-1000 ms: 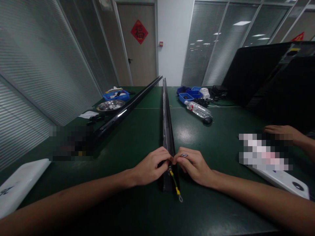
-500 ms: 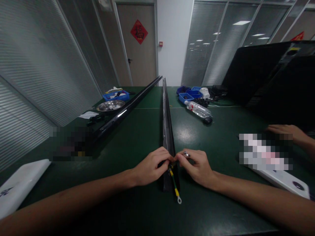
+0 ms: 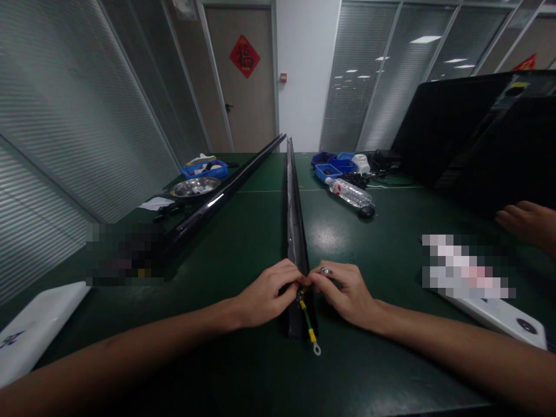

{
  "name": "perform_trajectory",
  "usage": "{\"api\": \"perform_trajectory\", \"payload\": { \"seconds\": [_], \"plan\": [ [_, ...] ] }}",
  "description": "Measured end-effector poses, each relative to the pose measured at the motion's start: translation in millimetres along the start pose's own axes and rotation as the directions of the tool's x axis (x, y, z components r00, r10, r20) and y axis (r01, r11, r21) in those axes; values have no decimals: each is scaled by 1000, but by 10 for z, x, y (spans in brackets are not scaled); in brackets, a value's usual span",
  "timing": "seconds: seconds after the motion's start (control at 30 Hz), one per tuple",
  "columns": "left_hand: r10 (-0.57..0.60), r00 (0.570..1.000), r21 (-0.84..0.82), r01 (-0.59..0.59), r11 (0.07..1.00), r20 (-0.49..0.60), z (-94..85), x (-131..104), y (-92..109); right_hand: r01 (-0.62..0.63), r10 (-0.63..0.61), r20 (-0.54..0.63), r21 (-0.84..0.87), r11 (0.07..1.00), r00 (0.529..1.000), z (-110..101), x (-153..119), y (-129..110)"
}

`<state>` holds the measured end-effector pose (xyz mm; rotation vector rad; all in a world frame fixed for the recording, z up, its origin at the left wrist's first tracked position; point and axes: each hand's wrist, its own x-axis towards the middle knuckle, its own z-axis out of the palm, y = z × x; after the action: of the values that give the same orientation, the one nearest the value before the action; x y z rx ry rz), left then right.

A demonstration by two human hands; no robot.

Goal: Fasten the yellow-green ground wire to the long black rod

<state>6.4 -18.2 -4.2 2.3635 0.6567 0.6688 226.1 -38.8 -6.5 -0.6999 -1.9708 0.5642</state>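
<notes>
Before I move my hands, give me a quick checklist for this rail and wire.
1. Left hand at near end of the rail: ok.
2. Right hand close beside the left: ok.
3. Wire fastened at its far end: cannot tell, the view there is too cluttered.
4. Ring terminal free of both hands: ok.
5. Bottle apart from the rail: ok.
6. Other person's hand away from the rail: ok.

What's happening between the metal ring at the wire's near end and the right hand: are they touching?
Apart. The head view shows the metal ring lower in the picture than the right hand, with dark green tabletop between them.
</notes>
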Motion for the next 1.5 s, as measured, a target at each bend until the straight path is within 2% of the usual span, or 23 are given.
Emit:
{"api": "perform_trajectory", "payload": {
  "seconds": [0.27, 0.5, 0.67, 0.93, 1.17, 1.5],
  "plan": [
    [6, 1000, 13, -6, 1000, -2, -8, 7, 4, 18, -20, 43, 59, 998, 999, -17, 16, -25],
    [5, 1000, -24, -5, 1000, -19, -9, 6, 9, 0, -2, -45, -30, 1000, 999, 4, -26, 10],
    [16, 1000, -18, -16, 1000, -18, -7, 1, 1, -9, 6, -47, -51, 999, 999, 15, -33, 26],
    [10, 1000, -11, -10, 1000, -19, 1, 5, 3, -18, 18, -6, -10, 1000, 1000, 3, -5, -3],
    [2, 1000, -4, -2, 1000, -12, 2, 5, 13, 27, -28, 30, 48, 998, 999, -13, 14, -23],
    [-4, 1000, -10, 3, 1000, -5, -10, -3, 10, -5, 1, -59, -69, 998, 998, 18, -18, 3]
  ]
}}
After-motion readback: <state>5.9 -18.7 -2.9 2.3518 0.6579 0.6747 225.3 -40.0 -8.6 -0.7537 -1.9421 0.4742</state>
